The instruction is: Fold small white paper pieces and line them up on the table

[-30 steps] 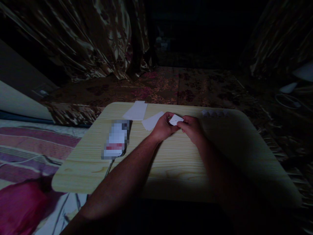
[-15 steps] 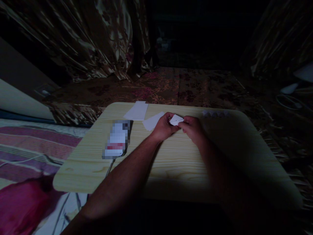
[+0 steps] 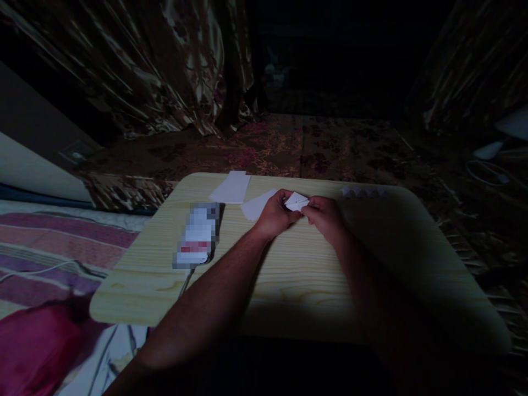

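Between my two hands is a small piece of folded white paper (image 3: 296, 201), with crease lines across its face. My left hand (image 3: 277, 214) grips its left side, fingers behind and thumb in front. At its right edge my right hand (image 3: 324, 213) pinches the paper between thumb and fingers. Just left of my left hand lie loose white paper sheets (image 3: 256, 205) on the table. A stack of white paper (image 3: 231, 187) rests farther back. Several small folded paper pieces (image 3: 363, 192) stand in a row beyond my right hand.
The light wooden table (image 3: 305, 291) has rounded corners. A blurred-out phone-like device (image 3: 197, 235) with a cable lies on its left part. A bed with a striped cover (image 3: 82, 236) and a red cloth (image 3: 37, 346) are at the left. Patterned curtains (image 3: 198, 66) hang behind.
The folded paper has shifted slightly between my fingers, and its right flap looks a little different. Both hands stay almost in place.
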`<action>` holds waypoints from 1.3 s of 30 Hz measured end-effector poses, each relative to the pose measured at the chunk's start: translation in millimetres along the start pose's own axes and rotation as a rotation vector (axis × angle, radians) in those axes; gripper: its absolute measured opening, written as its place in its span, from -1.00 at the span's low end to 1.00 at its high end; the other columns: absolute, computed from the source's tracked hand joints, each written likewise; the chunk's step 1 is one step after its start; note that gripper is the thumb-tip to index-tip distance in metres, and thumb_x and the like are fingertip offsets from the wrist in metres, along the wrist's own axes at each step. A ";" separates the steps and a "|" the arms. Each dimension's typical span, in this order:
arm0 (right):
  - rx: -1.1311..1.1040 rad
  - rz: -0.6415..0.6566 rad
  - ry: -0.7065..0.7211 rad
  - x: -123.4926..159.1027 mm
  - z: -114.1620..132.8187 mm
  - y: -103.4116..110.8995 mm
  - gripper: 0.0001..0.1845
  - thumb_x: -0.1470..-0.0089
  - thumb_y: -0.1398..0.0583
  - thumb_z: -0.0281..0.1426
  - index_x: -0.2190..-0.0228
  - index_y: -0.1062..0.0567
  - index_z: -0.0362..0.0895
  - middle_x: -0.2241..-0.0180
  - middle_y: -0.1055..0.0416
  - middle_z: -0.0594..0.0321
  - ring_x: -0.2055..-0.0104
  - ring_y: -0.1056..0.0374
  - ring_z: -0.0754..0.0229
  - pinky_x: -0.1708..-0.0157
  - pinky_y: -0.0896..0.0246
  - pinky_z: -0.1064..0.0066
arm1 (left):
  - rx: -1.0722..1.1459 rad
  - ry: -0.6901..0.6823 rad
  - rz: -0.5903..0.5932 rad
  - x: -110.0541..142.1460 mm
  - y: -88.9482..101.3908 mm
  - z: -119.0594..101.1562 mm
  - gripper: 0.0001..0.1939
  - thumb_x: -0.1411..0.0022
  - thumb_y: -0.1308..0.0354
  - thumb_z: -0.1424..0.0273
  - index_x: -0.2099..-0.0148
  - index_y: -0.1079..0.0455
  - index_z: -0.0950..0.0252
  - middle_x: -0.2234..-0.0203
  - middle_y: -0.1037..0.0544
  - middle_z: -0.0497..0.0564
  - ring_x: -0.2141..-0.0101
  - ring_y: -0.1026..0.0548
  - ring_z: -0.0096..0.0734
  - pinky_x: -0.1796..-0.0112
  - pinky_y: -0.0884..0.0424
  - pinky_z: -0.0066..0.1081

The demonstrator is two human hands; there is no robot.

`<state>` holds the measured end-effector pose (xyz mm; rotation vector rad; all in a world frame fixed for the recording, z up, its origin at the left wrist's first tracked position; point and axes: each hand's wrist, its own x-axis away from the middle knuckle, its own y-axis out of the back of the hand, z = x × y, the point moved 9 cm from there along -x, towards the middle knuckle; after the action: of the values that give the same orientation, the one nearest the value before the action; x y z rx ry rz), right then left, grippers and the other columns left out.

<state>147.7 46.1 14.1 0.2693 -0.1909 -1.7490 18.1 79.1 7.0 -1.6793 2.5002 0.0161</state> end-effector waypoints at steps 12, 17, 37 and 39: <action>-0.039 0.015 -0.010 0.8 -0.6 -0.9 -0.88 0.18 -0.18 -0.35 0.62 -0.39 -0.13 0.74 -0.21 0.44 0.65 -0.12 0.33 0.62 0.06 0.47 | -0.030 0.000 0.002 -1.2 3.1 0.0 -0.56 0.18 -0.37 0.46 0.20 -0.34 0.33 0.40 -0.50 -0.07 0.43 -0.39 -0.52 0.34 -0.30 -0.49; 0.006 -0.047 0.013 -0.6 -0.1 3.2 -0.90 0.19 -0.18 -0.35 0.62 -0.40 -0.13 0.75 -0.21 0.44 0.66 -0.10 0.33 0.60 0.05 0.46 | -0.060 0.004 0.020 1.8 -0.2 -5.7 -0.62 0.16 -0.38 0.39 0.24 -0.39 0.32 0.41 -0.50 -0.07 0.42 -0.40 -0.49 0.38 -0.28 -0.49; -0.276 0.089 0.116 -0.4 8.4 -6.2 -0.63 0.13 -0.27 -0.29 0.21 -0.47 -0.13 0.36 -0.47 0.26 0.43 -0.37 0.27 0.50 -0.26 0.46 | 0.184 0.124 -0.147 -1.9 18.7 3.0 -0.84 0.06 -0.26 0.35 0.49 -0.35 0.31 0.68 -0.37 -0.12 0.64 -0.26 -0.56 0.58 -0.12 -0.48; -0.275 0.121 0.129 -0.1 8.9 -8.6 -0.64 0.12 -0.27 -0.29 0.21 -0.49 -0.12 0.32 -0.49 0.23 0.40 -0.39 0.26 0.49 -0.28 0.46 | 0.183 0.133 -0.120 -2.4 17.0 4.8 -0.83 0.07 -0.26 0.35 0.50 -0.34 0.31 0.68 -0.36 -0.12 0.65 -0.27 -0.56 0.58 -0.11 -0.48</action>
<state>137.1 47.6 20.2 0.1651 0.1238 -1.6093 3.9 88.1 1.5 -1.8034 2.4001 -0.3365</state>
